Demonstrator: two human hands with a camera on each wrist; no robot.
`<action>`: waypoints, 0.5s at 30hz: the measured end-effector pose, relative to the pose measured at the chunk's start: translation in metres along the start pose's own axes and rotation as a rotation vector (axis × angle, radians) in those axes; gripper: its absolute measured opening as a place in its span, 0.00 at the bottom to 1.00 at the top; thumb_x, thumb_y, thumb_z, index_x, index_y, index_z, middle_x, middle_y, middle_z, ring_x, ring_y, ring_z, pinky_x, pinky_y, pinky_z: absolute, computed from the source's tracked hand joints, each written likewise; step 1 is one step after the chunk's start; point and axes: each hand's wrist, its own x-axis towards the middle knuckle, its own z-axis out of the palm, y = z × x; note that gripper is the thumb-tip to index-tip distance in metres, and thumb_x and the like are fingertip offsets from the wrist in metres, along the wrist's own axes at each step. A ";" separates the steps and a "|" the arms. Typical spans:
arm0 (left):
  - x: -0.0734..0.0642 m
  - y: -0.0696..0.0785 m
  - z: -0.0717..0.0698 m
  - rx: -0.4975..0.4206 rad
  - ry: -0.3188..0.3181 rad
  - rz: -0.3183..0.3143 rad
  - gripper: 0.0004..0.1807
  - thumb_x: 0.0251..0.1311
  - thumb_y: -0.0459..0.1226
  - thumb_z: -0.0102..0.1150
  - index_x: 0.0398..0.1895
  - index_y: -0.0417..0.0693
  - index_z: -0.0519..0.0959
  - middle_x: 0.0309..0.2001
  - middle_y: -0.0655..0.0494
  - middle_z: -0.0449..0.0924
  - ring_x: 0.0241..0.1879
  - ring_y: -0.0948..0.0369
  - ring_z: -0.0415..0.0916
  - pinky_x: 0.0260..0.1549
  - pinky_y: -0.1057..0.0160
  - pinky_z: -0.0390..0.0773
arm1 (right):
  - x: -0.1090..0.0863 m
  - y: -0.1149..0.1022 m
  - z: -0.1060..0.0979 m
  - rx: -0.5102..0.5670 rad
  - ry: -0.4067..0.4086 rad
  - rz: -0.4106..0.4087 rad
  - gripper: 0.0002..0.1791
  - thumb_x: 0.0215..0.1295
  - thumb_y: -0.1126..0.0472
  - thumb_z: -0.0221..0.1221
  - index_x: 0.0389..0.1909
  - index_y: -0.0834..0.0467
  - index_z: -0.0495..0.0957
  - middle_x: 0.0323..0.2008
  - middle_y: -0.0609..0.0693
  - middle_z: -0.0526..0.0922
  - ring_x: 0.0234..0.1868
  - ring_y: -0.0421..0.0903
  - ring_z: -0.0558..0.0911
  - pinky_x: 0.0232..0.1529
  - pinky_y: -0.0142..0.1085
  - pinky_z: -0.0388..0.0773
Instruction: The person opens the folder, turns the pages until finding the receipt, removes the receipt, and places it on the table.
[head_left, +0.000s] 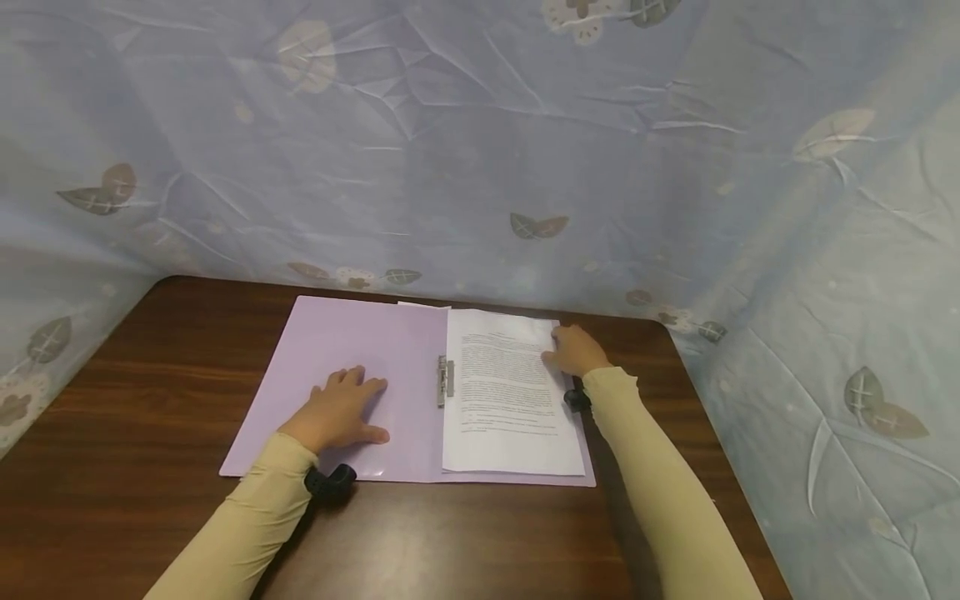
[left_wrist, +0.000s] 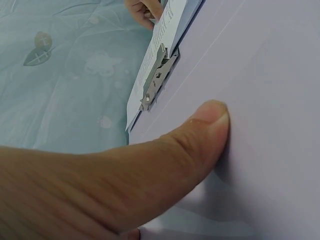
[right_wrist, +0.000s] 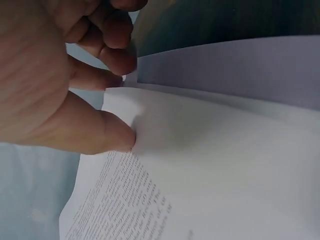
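A lilac folder (head_left: 345, 333) lies spread open on the table, with a metal clip (head_left: 442, 382) along its spine. Printed sheets (head_left: 510, 450) sit on the folder's right side, partly under the clip. My left hand (head_left: 339, 412) rests on the bare left cover with fingers spread; its thumb (left_wrist: 185, 145) touches the lilac surface in the left wrist view. At the sheets' upper right edge, my right hand (head_left: 577, 350) pinches the paper. In the right wrist view its thumb (right_wrist: 107, 132) lies on the printed side and the index finger is at the edge, its tip partly hidden.
The dark wooden table (head_left: 450, 542) extends around the folder. A patterned cloth (head_left: 465, 167) hangs behind the table and on both sides. Another white paper edge (head_left: 411, 303) peeks out behind the folder's top. Each wrist wears a black device.
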 end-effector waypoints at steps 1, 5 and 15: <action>0.000 0.001 0.000 0.002 0.000 -0.002 0.48 0.51 0.57 0.77 0.72 0.43 0.72 0.72 0.26 0.61 0.70 0.25 0.57 0.59 0.19 0.60 | -0.001 -0.001 0.000 0.018 0.016 0.006 0.33 0.68 0.57 0.65 0.69 0.70 0.70 0.64 0.69 0.75 0.62 0.64 0.77 0.66 0.57 0.72; 0.000 0.002 -0.001 0.005 0.003 -0.005 0.48 0.51 0.56 0.77 0.72 0.43 0.72 0.72 0.26 0.62 0.70 0.25 0.57 0.59 0.19 0.60 | -0.001 0.001 0.001 0.097 0.070 0.011 0.24 0.67 0.60 0.64 0.60 0.67 0.76 0.52 0.64 0.80 0.48 0.59 0.79 0.52 0.52 0.79; 0.000 0.003 -0.001 0.007 0.007 0.001 0.48 0.52 0.56 0.77 0.72 0.41 0.71 0.72 0.25 0.62 0.70 0.24 0.57 0.59 0.19 0.60 | -0.002 0.018 -0.006 0.342 -0.004 0.007 0.16 0.71 0.53 0.62 0.46 0.64 0.80 0.38 0.55 0.81 0.36 0.49 0.78 0.37 0.40 0.75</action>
